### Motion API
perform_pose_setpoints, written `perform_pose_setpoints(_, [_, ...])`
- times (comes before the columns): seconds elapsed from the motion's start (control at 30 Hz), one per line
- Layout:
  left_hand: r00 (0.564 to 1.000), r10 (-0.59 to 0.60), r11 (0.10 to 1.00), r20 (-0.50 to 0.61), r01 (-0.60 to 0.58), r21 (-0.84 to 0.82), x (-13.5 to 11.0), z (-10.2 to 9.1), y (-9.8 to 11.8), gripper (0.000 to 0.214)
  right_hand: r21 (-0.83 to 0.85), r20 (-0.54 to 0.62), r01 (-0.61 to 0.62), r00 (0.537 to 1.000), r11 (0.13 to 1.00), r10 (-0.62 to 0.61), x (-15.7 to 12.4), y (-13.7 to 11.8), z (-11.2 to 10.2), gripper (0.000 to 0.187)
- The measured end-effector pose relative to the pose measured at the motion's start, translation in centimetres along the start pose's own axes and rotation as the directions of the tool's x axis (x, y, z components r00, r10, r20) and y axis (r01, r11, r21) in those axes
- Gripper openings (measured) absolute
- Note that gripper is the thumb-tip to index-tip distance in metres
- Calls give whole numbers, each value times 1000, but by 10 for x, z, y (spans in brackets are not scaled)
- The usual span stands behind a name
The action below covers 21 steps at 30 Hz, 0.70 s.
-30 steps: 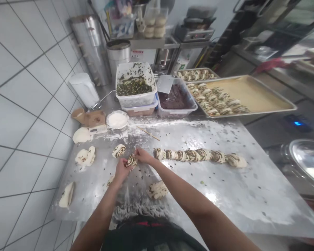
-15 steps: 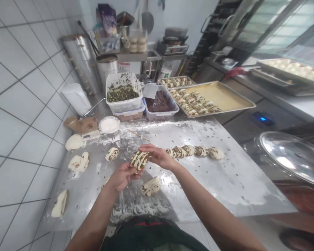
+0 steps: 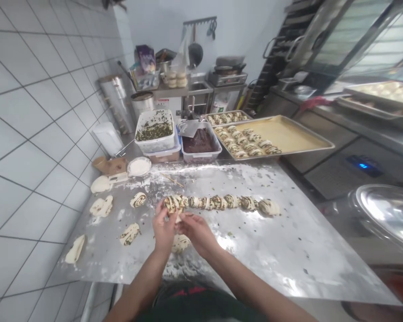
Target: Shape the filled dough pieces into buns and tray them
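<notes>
Over at the floured steel worktop [image 3: 242, 250], the person's left hand [image 3: 163, 228] is clasping the end piece of a long row of spiral-cut filled dough pieces [image 3: 221, 202], fingers curling up around it. The right hand [image 3: 196, 232] is closing in just beside it, fingertips pinching a pale dough edge [image 3: 177, 218]. Another cut dough piece [image 3: 181, 243] is sitting right under the hands, while a tub of green filling [image 3: 153, 132] and a tray of shaped rolls [image 3: 289, 136] are lining up beyond the row.
</notes>
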<state>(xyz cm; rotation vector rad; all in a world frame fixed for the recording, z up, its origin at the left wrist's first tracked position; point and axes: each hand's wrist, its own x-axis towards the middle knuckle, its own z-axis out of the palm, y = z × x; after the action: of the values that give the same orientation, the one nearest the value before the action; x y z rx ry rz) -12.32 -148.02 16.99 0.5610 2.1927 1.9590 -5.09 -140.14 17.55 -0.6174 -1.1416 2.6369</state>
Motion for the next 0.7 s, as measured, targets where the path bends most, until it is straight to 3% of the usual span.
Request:
perform_pose_setpoints(0.07, [964,239,953,116,-256,165,-8,-3,5,19,109,50,-94,995,990,89,-10,-9,-14,32])
perform_pose_setpoints(0.1, [930,300,916,215,-343,209,-13,-4,8,20,129,62,-126,991,984,119,-14,-11,-22,32])
perform_pose_setpoints(0.2, [836,268,873,478,-421,245,-29,-1,6,17,121,17,-158,987,980,158,-23,-9,-50,30])
perform_pose_setpoints(0.27, [835,167,921,524,-322,218,-41,8,-3,10,112,-43,-151,987,982,156,-29,-2,-69,27])
perform_pose_setpoints(0.37, [912,-41,998,408,22,52,-54,31,-27,18,59,-116,-106,987,993,112,-33,11,-98,29])
perform_pose_setpoints(0.47, [893,-186,960,409,253,-116,-60,58,-54,40,-31,-164,-56,985,998,50,-31,22,-130,34])
perform_pose_setpoints(0.6, [850,-210,973,483,232,15,-62,74,-86,54,-162,-291,-38,957,986,-11,-21,34,-180,41])
perform_pose_setpoints(0.7, [886,-155,980,436,83,180,-54,55,-104,45,-324,-394,-117,919,939,-22,-12,39,-211,39])
